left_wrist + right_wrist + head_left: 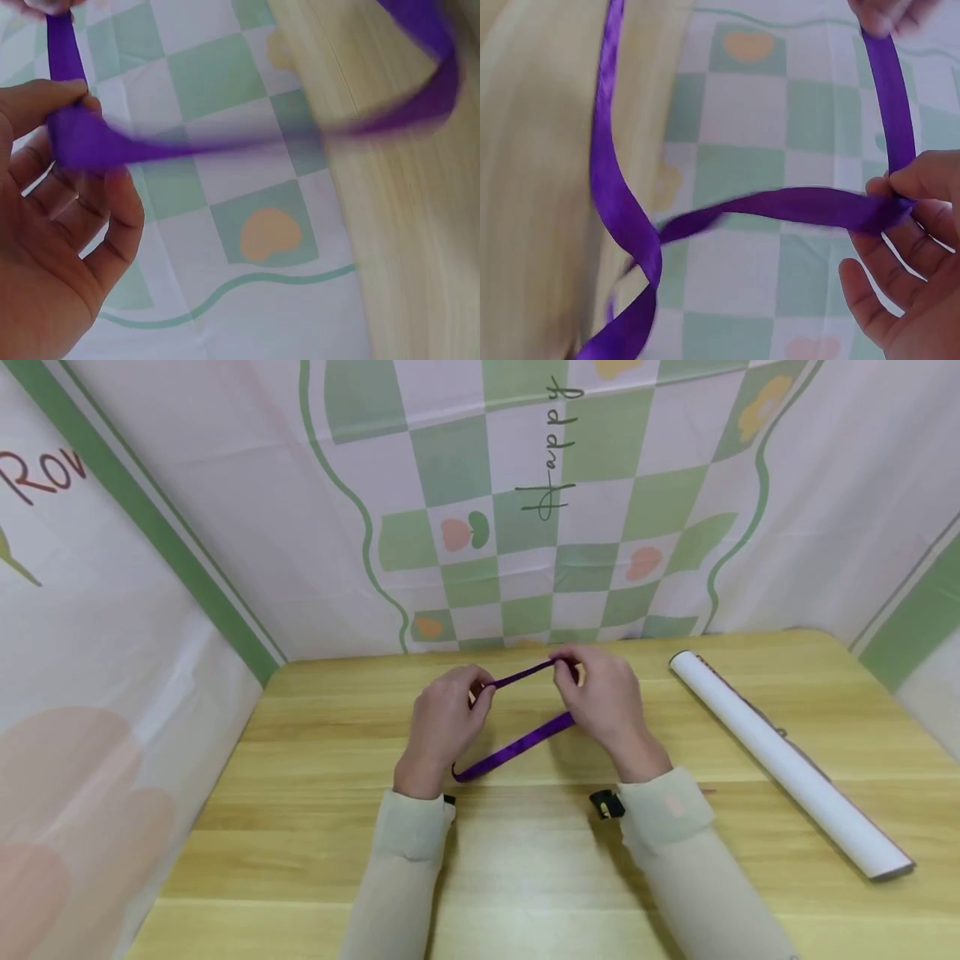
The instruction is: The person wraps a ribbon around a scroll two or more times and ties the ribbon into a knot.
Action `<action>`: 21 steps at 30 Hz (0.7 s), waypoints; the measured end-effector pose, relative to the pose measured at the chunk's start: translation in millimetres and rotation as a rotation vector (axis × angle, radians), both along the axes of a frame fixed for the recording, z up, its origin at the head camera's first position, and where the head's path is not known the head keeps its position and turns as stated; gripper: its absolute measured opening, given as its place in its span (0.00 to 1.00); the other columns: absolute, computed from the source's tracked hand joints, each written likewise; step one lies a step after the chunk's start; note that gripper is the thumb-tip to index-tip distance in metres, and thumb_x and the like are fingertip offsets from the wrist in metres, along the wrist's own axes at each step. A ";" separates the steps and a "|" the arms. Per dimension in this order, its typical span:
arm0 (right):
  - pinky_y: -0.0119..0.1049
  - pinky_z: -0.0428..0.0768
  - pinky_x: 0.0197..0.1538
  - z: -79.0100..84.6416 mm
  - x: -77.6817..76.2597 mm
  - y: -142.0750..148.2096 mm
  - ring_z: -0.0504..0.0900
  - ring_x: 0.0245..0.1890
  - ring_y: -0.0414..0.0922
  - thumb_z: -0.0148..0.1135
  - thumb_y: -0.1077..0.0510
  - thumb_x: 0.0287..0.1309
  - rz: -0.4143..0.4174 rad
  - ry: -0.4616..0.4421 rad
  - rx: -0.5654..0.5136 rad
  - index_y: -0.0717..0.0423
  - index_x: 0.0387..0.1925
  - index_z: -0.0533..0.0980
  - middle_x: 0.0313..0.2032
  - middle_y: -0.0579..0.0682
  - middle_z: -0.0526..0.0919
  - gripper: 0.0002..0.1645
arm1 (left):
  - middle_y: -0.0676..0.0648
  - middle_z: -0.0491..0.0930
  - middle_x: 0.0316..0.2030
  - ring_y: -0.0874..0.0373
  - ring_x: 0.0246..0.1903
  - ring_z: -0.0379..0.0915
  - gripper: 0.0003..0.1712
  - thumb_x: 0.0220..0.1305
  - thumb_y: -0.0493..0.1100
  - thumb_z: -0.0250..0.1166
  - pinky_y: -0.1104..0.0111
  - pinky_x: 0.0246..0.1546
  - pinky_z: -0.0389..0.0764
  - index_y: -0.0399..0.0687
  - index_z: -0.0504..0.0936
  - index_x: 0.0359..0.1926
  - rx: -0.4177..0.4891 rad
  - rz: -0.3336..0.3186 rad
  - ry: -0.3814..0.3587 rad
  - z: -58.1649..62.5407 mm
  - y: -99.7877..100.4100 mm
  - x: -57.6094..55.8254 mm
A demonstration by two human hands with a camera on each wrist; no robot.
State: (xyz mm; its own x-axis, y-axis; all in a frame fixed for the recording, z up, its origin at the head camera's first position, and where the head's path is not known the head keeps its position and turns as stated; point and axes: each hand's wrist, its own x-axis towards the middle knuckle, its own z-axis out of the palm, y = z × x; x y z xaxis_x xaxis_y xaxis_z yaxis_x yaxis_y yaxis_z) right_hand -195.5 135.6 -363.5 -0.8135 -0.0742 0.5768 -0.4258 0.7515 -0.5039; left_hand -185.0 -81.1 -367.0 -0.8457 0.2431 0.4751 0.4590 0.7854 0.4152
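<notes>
A purple satin ribbon is stretched between the two hands above the wooden table. My left hand pinches it between thumb and forefinger, and the left wrist view shows the ribbon trailing off from that pinch, partly blurred. With thumb and forefinger my right hand pinches it a short way off. From there the ribbon hangs in a twisted loop in the right wrist view. A taut length runs between the hands, while a lower length droops in front of it.
A white rolled tube lies slantwise on the table's right side, with a thin dark strip along it. The wooden table ends at a checkered fabric backdrop. White fabric walls stand at left and right.
</notes>
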 end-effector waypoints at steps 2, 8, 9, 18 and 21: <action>0.42 0.72 0.29 2.3 -1.0 7.2 0.78 0.21 0.52 0.60 0.63 0.69 -0.033 0.022 -0.035 0.61 0.44 0.88 0.37 0.60 0.92 0.12 | 0.48 0.89 0.35 0.58 0.28 0.82 0.06 0.74 0.41 0.66 0.68 0.27 0.81 0.45 0.89 0.43 0.017 0.022 0.011 0.2 -2.7 -0.6; 0.39 0.77 0.42 13.0 -1.9 30.1 0.87 0.38 0.59 0.58 0.65 0.66 -0.144 0.071 -0.197 0.63 0.42 0.88 0.37 0.63 0.91 0.13 | 0.44 0.89 0.36 0.55 0.27 0.83 0.08 0.72 0.37 0.65 0.65 0.26 0.83 0.41 0.89 0.43 0.120 0.109 0.061 4.7 -15.2 -1.1; 0.35 0.76 0.43 14.9 -1.9 33.8 0.87 0.39 0.60 0.58 0.65 0.66 -0.161 0.077 -0.226 0.64 0.42 0.88 0.38 0.64 0.91 0.13 | 0.43 0.89 0.36 0.54 0.27 0.84 0.08 0.72 0.37 0.64 0.63 0.26 0.84 0.40 0.89 0.43 0.137 0.132 0.077 5.7 -18.2 -1.8; 0.17 0.70 0.41 25.7 0.3 61.9 0.71 0.32 0.18 0.58 0.62 0.68 -0.319 0.112 -0.370 0.65 0.43 0.88 0.41 0.63 0.92 0.15 | 0.38 0.89 0.38 0.44 0.32 0.85 0.10 0.71 0.34 0.62 0.56 0.31 0.86 0.36 0.89 0.44 0.328 0.314 0.188 16.6 -46.5 -1.8; 0.17 0.71 0.41 28.8 1.6 71.2 0.71 0.32 0.14 0.58 0.61 0.69 -0.367 0.121 -0.414 0.64 0.45 0.88 0.43 0.63 0.92 0.15 | 0.36 0.89 0.39 0.44 0.31 0.85 0.10 0.72 0.35 0.62 0.59 0.29 0.84 0.34 0.88 0.45 0.410 0.370 0.229 20.8 -56.8 -0.6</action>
